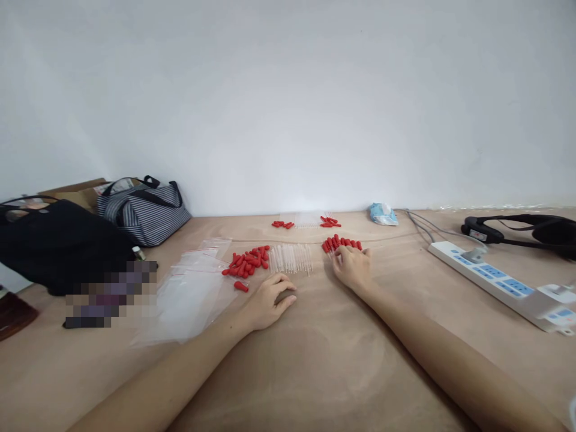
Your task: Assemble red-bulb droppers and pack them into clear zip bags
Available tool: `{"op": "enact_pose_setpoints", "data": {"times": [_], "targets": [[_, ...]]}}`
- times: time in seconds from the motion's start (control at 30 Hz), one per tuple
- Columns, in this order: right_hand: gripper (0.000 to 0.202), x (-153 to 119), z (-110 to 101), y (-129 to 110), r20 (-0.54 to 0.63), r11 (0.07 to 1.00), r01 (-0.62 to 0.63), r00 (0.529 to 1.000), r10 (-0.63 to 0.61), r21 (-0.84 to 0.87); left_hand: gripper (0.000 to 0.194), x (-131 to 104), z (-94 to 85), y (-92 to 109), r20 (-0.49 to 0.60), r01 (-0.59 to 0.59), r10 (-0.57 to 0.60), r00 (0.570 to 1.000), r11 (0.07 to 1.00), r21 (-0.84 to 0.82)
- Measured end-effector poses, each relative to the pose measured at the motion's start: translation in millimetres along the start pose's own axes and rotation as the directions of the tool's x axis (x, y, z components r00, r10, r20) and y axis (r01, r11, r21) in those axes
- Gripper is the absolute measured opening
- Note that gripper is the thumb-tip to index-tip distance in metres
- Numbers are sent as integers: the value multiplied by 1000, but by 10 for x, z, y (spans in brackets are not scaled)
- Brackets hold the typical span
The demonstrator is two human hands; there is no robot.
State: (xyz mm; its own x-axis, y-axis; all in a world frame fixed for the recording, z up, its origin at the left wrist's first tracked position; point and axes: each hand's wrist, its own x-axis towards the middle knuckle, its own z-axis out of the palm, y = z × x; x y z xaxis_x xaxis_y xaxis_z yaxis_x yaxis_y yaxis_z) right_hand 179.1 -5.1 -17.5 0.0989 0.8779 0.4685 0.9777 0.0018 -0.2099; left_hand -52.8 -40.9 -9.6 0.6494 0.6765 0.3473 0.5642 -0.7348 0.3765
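My left hand point(269, 303) rests on the table, fingers curved and apart with nothing in them. Just beyond it lies a row of thin clear dropper tubes point(290, 259). A heap of red rubber bulbs point(247, 262) is to the left of the tubes, and a single red bulb point(241, 287) lies apart near my left wrist. My right hand point(353, 267) is at a row of red-bulbed droppers point(341, 242) on the right, its fingers bent together against their near ends. Whatever those fingertips hold is hidden by the hand.
Clear zip bags point(184, 300) lie on the left, before a striped bag point(153, 213) and a black bag point(58, 240). More bulbs point(330, 222) and tubes are by the wall. A tissue pack point(383, 214), power strip point(486, 276) and black headset point(517, 229) are on the right.
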Motion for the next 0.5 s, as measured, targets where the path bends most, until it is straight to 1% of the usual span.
{"op": "enact_pose_setpoints", "data": {"times": [0.07,0.13,0.2,0.23,0.27,0.3,0.33,0.4,0.47,0.5], "targets": [[26,23,26,-158,42,999,25,999,-26,30,14,-2,18,5,0,-1,1,1000,1000,18],[28,75,48,-318,110,999,-21,994,17,39,13,-8,0,-5,-38,26,-23,999,996,82],[30,148,66,-445,194,994,-107,976,99,33,11,-23,-94,-42,-100,80,-62,993,978,194],[30,187,76,-490,231,989,-148,963,138,26,11,-35,-175,-74,-113,102,-76,991,963,249],[30,223,87,-522,261,983,-180,951,169,20,11,-50,-275,-114,-100,119,-93,991,948,294],[30,255,98,-543,282,979,-203,940,191,15,12,-66,-387,-159,-32,107,-102,994,947,304],[29,282,111,-555,296,976,-218,933,205,11,12,-83,-503,-208,67,80,-103,992,955,285],[26,320,135,-560,311,973,-231,925,218,6,9,-113,-709,-298,212,92,-150,966,961,260],[24,339,153,-556,324,971,-237,919,224,2,8,-130,-840,-361,289,129,-217,933,947,295],[24,344,157,-555,330,971,-238,917,225,1,8,-133,-873,-379,306,143,-244,920,937,318]]}}
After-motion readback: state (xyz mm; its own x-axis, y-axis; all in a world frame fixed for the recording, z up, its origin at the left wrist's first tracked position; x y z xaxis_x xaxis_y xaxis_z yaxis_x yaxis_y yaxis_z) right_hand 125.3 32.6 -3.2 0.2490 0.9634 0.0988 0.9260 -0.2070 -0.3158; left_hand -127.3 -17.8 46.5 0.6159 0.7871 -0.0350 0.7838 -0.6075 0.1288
